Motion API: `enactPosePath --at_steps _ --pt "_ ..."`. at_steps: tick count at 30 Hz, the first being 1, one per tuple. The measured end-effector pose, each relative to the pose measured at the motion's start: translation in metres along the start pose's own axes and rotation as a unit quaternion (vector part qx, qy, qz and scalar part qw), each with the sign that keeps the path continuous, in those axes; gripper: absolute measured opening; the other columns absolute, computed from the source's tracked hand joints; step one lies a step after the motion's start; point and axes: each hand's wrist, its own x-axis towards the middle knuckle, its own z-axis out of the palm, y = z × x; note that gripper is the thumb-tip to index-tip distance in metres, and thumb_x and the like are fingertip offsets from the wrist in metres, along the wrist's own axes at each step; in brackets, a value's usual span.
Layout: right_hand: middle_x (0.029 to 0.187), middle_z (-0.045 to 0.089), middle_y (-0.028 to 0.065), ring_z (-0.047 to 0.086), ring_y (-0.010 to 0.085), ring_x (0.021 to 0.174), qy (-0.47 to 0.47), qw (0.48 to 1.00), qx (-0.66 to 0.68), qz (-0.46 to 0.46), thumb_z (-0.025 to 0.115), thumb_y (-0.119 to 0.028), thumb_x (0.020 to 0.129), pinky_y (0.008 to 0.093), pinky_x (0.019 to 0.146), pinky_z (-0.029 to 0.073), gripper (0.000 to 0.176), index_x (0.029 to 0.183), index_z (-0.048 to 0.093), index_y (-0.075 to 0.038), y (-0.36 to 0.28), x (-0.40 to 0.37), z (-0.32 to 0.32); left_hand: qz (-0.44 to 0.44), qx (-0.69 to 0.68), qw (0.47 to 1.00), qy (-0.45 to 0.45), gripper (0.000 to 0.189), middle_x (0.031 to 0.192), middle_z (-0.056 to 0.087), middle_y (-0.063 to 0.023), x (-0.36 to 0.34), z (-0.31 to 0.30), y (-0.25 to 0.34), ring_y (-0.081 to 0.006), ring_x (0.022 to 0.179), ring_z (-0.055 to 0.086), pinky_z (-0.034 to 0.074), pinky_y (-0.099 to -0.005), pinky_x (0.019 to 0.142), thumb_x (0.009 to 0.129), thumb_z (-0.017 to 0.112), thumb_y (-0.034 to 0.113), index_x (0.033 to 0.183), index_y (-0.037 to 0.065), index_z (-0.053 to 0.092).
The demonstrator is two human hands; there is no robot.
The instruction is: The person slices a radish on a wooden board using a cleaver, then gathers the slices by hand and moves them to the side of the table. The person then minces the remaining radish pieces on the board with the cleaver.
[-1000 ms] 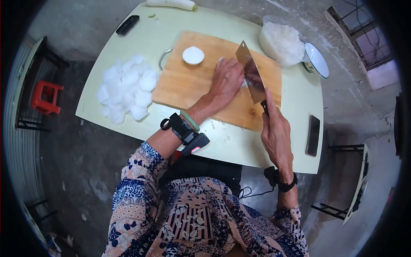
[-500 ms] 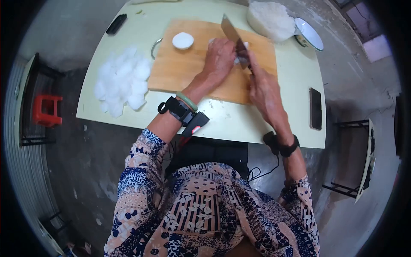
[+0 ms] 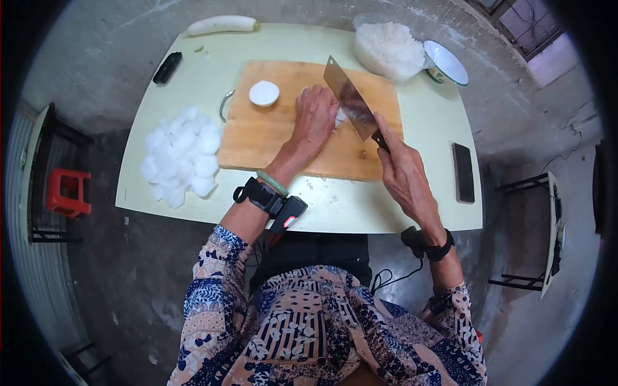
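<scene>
My right hand [image 3: 407, 168] grips the black handle of a cleaver [image 3: 351, 98], its broad blade tilted just right of my left hand. Fingers bent, my left hand [image 3: 315, 114] presses down on white radish slices [image 3: 340, 118] on the wooden cutting board [image 3: 270, 145]; most of what it holds is hidden under the fingers. A cut radish chunk [image 3: 264, 94] sits on the board, left of that hand. Beyond the board's left edge, a heap of thin radish slices [image 3: 181, 154] lies on the table. One whole white radish [image 3: 222, 25] rests at the far left edge.
A clear tub of shredded radish [image 3: 389, 50] stands at the back right, beside an enamel bowl [image 3: 446, 63]. A phone [image 3: 463, 172] lies near the right table edge, a black object [image 3: 168, 68] at the left. A red stool [image 3: 69, 192] is on the floor.
The view has tilted, so the table sits lower and the whole radish shows fully. The cleaver has shifted away from the fingers of my left hand, opening a small gap.
</scene>
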Motion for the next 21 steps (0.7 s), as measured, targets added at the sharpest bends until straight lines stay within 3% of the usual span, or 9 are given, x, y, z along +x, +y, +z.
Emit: enactPosePath --at_steps 6,11,13,17,19,21 --pt "0.105 0.067 0.0332 0.065 0.0511 0.093 -0.038 0.998 -0.041 0.002 0.051 0.005 0.096 0.0563 0.084 0.05 0.067 0.16 0.037 -0.006 0.003 0.019 0.006 0.02 -0.027 0.999 -0.013 0.013 0.093 0.058 -0.0144 0.004 -0.003 0.0 -0.0375 0.094 0.056 0.045 -0.0497 0.085 0.089 0.07 0.006 0.092 0.003 0.057" --pt "0.103 0.068 0.0324 0.065 0.0517 0.091 0.014 0.998 -0.06 -0.024 0.051 0.006 0.094 0.0574 0.082 0.049 0.068 0.16 0.038 -0.006 0.015 0.036 0.03 0.029 -0.008 0.999 -0.018 0.012 0.091 0.058 -0.0162 0.007 -0.005 0.004 -0.0396 0.091 0.056 0.045 -0.0497 0.083 0.09 0.069 0.004 0.091 0.001 0.057" --pt "0.102 0.068 0.0322 0.064 0.0519 0.092 0.024 0.998 0.039 -0.031 0.053 0.005 0.095 0.0564 0.083 0.049 0.067 0.159 0.039 -0.007 0.017 0.037 0.024 0.029 -0.022 0.999 -0.017 0.012 0.091 0.058 -0.0165 0.003 -0.007 0.004 -0.0394 0.091 0.056 0.045 -0.0495 0.082 0.091 0.069 0.005 0.091 0.001 0.057" --pt "0.104 0.068 0.0322 0.065 0.0518 0.093 0.02 0.998 0.05 0.018 0.054 0.005 0.096 0.0552 0.083 0.05 0.065 0.158 0.041 -0.007 0.007 0.022 0.003 -0.005 -0.045 0.999 -0.005 0.013 0.092 0.058 -0.0175 0.005 -0.008 0.002 -0.039 0.091 0.057 0.046 -0.0485 0.082 0.093 0.068 0.006 0.091 0.001 0.057" --pt "0.113 0.069 0.0296 0.069 0.043 0.098 0.023 0.996 0.074 0.038 0.052 0.004 0.098 0.0422 0.091 0.052 0.064 0.16 0.042 -0.012 -0.002 0.01 -0.003 0.004 -0.052 0.999 -0.003 0.012 0.091 0.058 -0.0173 0.004 -0.008 0.004 -0.0383 0.091 0.056 0.045 -0.0481 0.082 0.093 0.068 0.006 0.09 0.001 0.057" --pt "0.114 0.069 0.0296 0.069 0.0453 0.099 0.001 0.996 0.073 0.057 0.052 0.005 0.098 0.0439 0.092 0.053 0.066 0.161 0.041 -0.012 -0.002 0.006 -0.004 0.013 -0.021 0.999 -0.023 0.012 0.09 0.057 -0.0169 0.004 -0.01 0.005 -0.0385 0.09 0.056 0.045 -0.0486 0.082 0.092 0.068 0.005 0.09 0.001 0.057"
